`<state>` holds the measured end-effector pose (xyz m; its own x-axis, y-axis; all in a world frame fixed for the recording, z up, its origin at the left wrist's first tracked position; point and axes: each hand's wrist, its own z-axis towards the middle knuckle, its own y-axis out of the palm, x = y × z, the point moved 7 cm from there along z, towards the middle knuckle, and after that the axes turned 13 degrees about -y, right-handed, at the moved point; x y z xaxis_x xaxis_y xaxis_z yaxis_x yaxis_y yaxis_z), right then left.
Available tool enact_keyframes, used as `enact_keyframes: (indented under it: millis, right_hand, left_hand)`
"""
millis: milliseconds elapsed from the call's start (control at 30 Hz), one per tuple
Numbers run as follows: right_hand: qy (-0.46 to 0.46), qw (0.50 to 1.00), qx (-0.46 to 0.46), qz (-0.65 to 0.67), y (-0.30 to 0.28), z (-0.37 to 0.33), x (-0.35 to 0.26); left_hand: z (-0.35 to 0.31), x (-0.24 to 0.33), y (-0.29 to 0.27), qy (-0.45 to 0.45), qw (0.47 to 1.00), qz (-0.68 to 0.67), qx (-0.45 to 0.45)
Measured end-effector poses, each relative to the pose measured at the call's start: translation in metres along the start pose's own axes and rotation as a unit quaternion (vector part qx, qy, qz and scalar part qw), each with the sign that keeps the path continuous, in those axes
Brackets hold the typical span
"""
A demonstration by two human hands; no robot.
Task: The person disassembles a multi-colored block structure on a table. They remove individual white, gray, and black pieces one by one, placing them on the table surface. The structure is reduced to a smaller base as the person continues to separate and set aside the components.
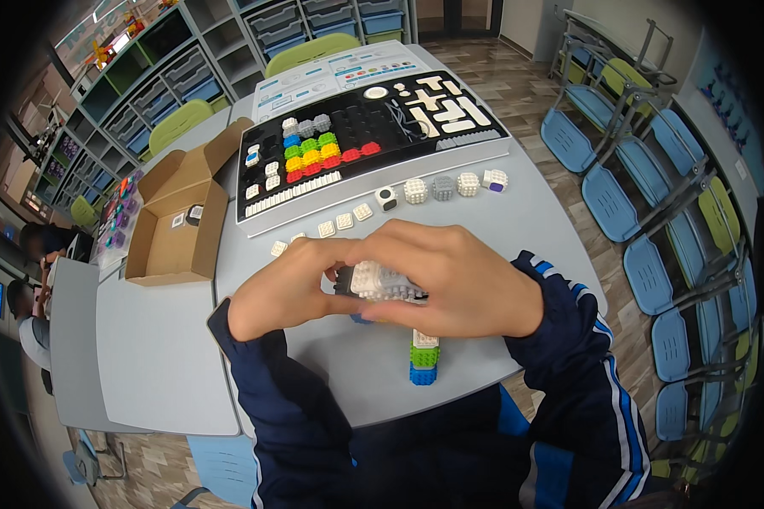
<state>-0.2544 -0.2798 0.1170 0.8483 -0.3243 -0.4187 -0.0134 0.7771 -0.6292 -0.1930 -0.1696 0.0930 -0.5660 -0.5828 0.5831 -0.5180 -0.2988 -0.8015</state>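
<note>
Near the table's front edge, my left hand and my right hand close from both sides round a studded block assembly. White, clear grey and dark pieces of it show between my fingers; the rest is covered. Below my right hand a short stack of studded blocks shows, white over green over blue. Whether this stack joins the held assembly I cannot tell. Beyond my hands runs a row of loose pieces: flat white tiles, white studded cubes, a grey cube and a white-and-black cube.
Behind the row lies a block kit tray with coloured cubes and white connector pieces. An opened cardboard box stands to its left. A printed sheet lies at the back. Folded blue chairs line the right; two people sit far left.
</note>
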Motion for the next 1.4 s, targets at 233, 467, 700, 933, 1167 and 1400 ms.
enact_keyframes:
  millis: [233, 467, 700, 933, 1167, 1400]
  right_hand:
    - [-0.012, 1.000, 0.012, -0.013, 0.006, -0.001, 0.003]
    - [-0.007, 1.000, 0.003, -0.013, 0.006, 0.000, 0.002]
    - [-0.024, 1.000, 0.010, 0.002, 0.006, 0.000, 0.004]
    - [-0.007, 1.000, 0.019, -0.008, 0.003, 0.001, 0.006]
    - [0.007, 1.000, 0.015, 0.010, 0.000, 0.002, 0.010]
    - [-0.004, 0.999, 0.014, 0.032, -0.001, -0.001, 0.014]
  left_hand:
    - [0.004, -0.008, -0.001, -0.017, 0.998, -0.058, 0.010]
    - [0.004, -0.007, -0.001, -0.021, 0.998, -0.049, 0.026]
    - [0.003, -0.008, -0.002, -0.014, 0.998, -0.034, 0.057]
    - [0.003, -0.006, -0.002, -0.016, 0.997, -0.018, 0.067]
    - [0.003, -0.004, -0.003, -0.026, 0.997, -0.010, 0.068]
    - [0.000, -0.001, -0.001, 0.008, 0.998, -0.030, 0.060]
